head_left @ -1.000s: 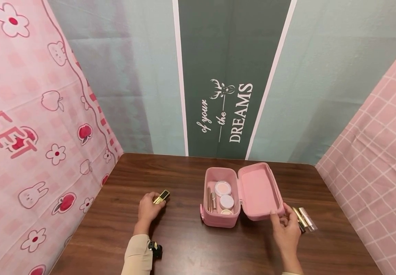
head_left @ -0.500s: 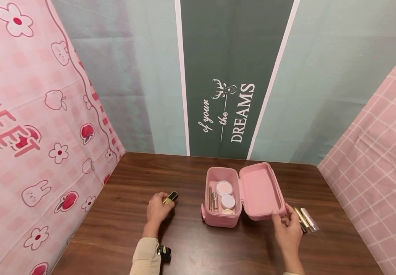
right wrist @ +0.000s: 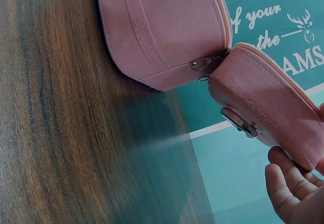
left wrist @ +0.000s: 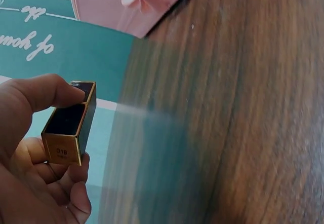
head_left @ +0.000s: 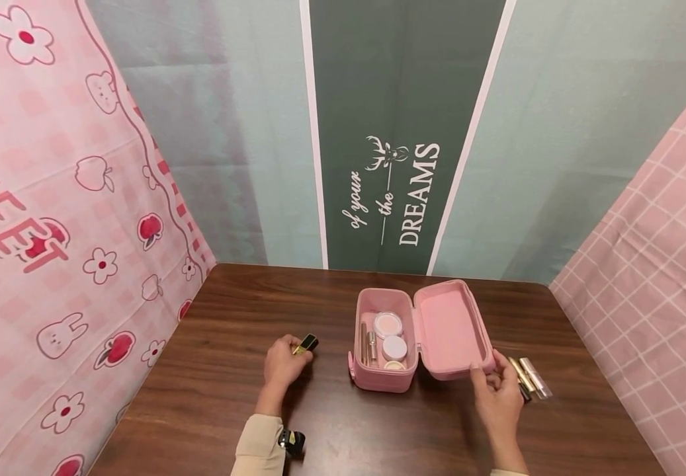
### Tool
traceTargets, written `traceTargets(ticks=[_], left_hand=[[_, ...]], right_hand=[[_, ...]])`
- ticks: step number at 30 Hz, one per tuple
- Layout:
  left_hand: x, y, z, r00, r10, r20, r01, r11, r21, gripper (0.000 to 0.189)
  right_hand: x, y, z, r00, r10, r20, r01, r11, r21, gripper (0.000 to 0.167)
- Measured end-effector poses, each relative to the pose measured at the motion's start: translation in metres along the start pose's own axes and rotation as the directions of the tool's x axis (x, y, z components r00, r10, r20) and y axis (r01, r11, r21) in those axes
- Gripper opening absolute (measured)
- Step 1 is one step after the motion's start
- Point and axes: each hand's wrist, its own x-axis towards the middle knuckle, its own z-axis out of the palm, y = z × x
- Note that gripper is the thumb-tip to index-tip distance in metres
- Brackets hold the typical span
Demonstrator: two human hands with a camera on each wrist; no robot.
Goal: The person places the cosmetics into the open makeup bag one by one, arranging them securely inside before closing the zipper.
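My left hand (head_left: 283, 362) pinches a black and gold lipstick (head_left: 309, 343) above the table, left of the case. In the left wrist view, thumb and fingers lie around the lipstick (left wrist: 63, 133), its gold end marked 01B. A pink makeup case (head_left: 383, 381) stands unzipped at the middle right. My right hand (head_left: 497, 400) grips the outer edge of its lid (head_left: 451, 328), which is folded out to the right. Inside are round compacts (head_left: 387, 324), a white-lidded jar (head_left: 394, 348), a slim stick (head_left: 364, 344) and a small tube (head_left: 372, 346).
Right of the lid, partly behind my right hand, lie several cosmetic tubes (head_left: 534, 378) on the brown wooden table (head_left: 331, 430). Printed cloths hang close around the table: a green one (head_left: 271, 132) behind and pink ones (head_left: 658, 264) at the sides.
My left hand has moved to the right with the lipstick, closer to the case. The right hand stays on the lid, and the case has not moved.
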Motion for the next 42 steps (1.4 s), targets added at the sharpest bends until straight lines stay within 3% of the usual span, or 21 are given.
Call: traceTargets(ticks=[3,10,11,14,17,30,37,42], left_hand=[[-0.001,0.004,0.001,1.0,-0.012,0.0,0.012,1.0,0.0,0.023],[-0.002,0.016,0.004,0.997,-0.071,-0.003,0.071,0.997,0.011,0.025],[-0.002,0.019,0.004,0.996,-0.084,-0.005,0.084,0.996,0.013,0.024],[-0.001,0.025,0.004,0.994,-0.103,-0.017,0.104,0.994,0.017,0.024],[0.001,0.034,0.003,0.996,-0.087,-0.027,0.087,0.996,0.004,0.024],[0.004,0.063,0.006,0.999,-0.028,-0.024,0.026,0.997,-0.071,0.026],[0.007,0.071,0.008,1.0,0.012,-0.013,-0.013,0.993,-0.12,0.027],[0.009,0.079,0.008,1.0,0.014,0.021,-0.01,0.983,-0.182,0.028]], right_hand=[[-0.001,-0.008,-0.001,1.0,0.002,0.013,-0.002,1.0,-0.022,0.044],[0.002,0.012,0.001,1.0,-0.021,-0.002,0.021,0.996,0.085,0.043],[0.001,0.007,0.001,1.0,-0.018,-0.006,0.018,0.999,0.034,0.043],[0.001,0.005,0.001,1.0,-0.005,-0.012,0.005,1.0,0.019,0.042],[0.0,-0.011,-0.001,1.0,0.011,0.01,-0.01,0.998,-0.068,0.043],[0.001,-0.001,0.002,1.0,0.009,-0.011,-0.009,1.0,0.002,0.042],[0.0,-0.015,0.0,1.0,0.008,0.005,-0.007,0.995,-0.099,0.043],[-0.001,-0.019,0.0,0.999,0.039,0.015,-0.037,0.993,-0.113,0.043]])
